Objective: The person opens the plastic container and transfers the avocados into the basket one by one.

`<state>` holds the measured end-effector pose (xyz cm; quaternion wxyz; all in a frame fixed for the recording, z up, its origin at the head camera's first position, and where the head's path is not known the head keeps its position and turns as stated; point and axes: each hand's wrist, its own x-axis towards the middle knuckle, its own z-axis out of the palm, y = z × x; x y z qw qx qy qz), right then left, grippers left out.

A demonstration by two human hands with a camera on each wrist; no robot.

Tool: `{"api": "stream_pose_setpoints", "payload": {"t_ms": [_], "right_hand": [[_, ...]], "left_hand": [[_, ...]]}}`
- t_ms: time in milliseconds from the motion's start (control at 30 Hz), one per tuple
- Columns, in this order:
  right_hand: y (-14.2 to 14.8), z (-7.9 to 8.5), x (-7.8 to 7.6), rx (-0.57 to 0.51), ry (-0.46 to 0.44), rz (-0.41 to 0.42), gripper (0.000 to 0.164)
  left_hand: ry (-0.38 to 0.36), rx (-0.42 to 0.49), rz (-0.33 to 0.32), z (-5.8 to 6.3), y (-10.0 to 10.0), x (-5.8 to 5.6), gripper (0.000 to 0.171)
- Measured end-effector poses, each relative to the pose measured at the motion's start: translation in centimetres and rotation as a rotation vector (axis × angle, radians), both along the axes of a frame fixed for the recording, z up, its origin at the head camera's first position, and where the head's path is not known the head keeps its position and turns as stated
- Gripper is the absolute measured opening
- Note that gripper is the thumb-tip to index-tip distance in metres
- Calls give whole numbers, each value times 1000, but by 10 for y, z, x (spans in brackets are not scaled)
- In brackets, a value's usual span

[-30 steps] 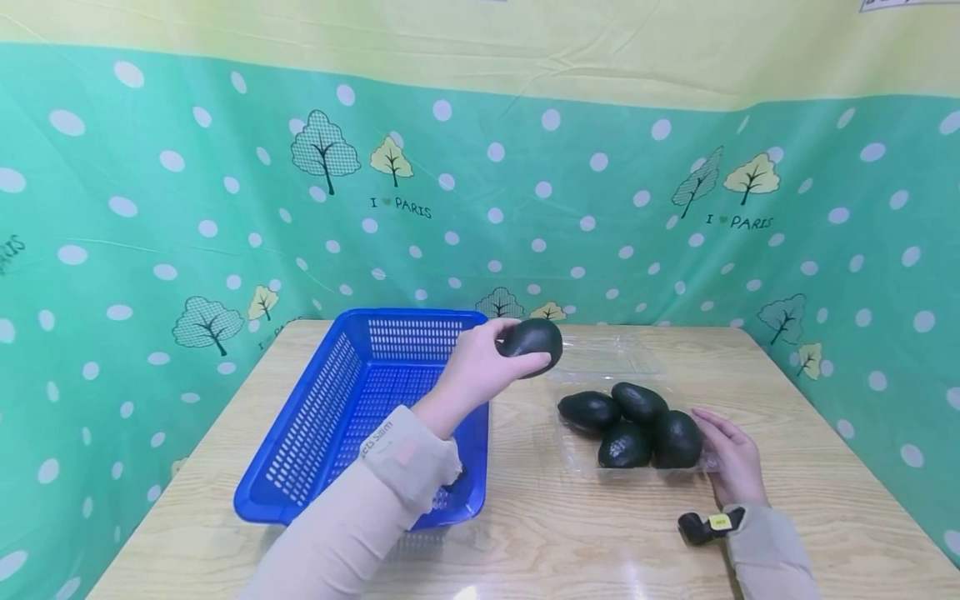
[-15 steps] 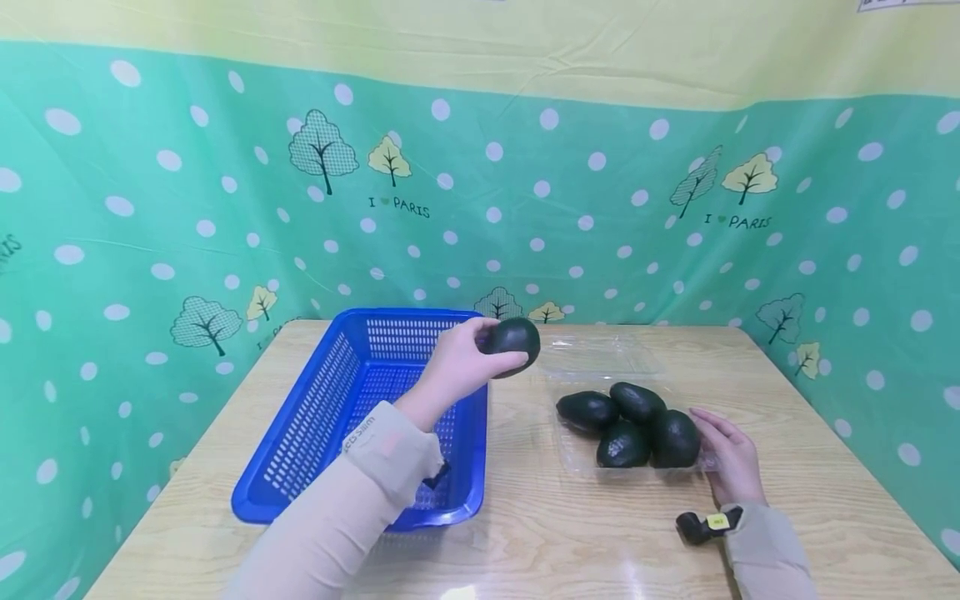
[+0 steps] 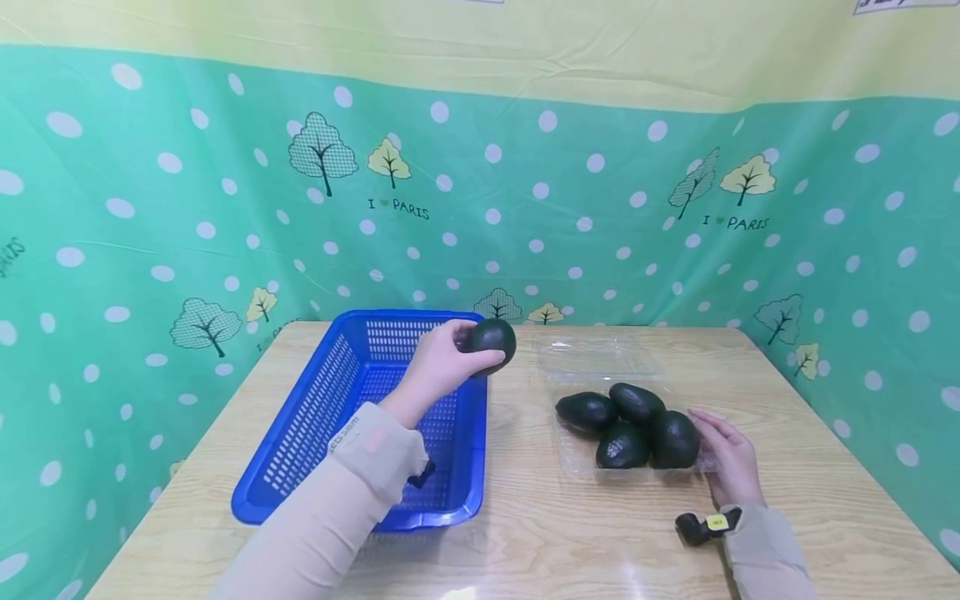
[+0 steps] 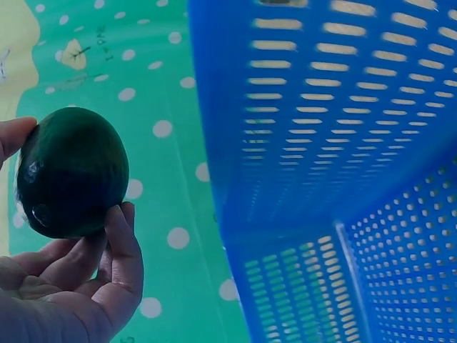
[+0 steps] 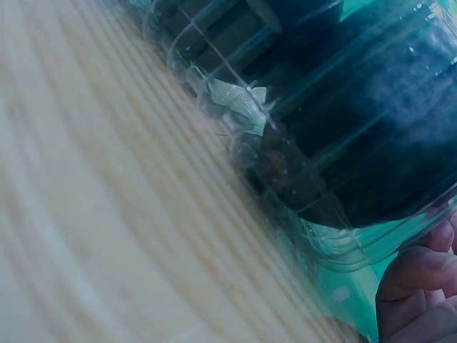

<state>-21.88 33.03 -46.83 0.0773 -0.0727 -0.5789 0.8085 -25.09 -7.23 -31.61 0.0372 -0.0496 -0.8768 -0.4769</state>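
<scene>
My left hand (image 3: 431, 367) grips a dark green avocado (image 3: 491, 344) above the right rim of a blue plastic basket (image 3: 303, 417). In the left wrist view the thumb and fingers hold that avocado (image 4: 75, 171) from opposite sides, beside the basket's slotted wall (image 4: 285, 164). Several more avocados (image 3: 624, 446) lie together in a clear plastic container (image 3: 573, 457) to the right. At the container's right side, my right hand (image 3: 733, 465) holds its edge. The right wrist view has the curled fingers (image 5: 414, 275) at the clear rim, partly cut off by the frame.
A second clear plastic piece, like a lid (image 3: 592, 357), lies behind the container. Everything stands on a wood-grain table (image 3: 540, 533). A green dotted curtain (image 3: 540, 217) hangs behind and at both sides. The basket's floor is partly hidden by my left arm.
My left hand has carried the avocado leftward, from near the clear container to the basket's right rim. The right hand and the other avocados have stayed in place.
</scene>
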Motion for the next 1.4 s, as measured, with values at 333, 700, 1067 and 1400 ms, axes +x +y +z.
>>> {"api": "stream_pose_setpoints", "payload": {"t_ms": [333, 700, 1067, 1400], "right_hand": [[0, 0, 3, -13, 13, 2, 21], [2, 2, 5, 20, -5, 12, 19], [2, 3, 5, 0, 2, -5, 18], [-1, 2, 3, 19, -3, -16, 18]], "left_hand": [[-10, -41, 27, -6, -13, -5, 69], [-33, -60, 40, -18, -22, -9, 71], [-45, -93, 55, -22, -30, -16, 71], [-77, -139, 78, -31, -36, -20, 77]]}}
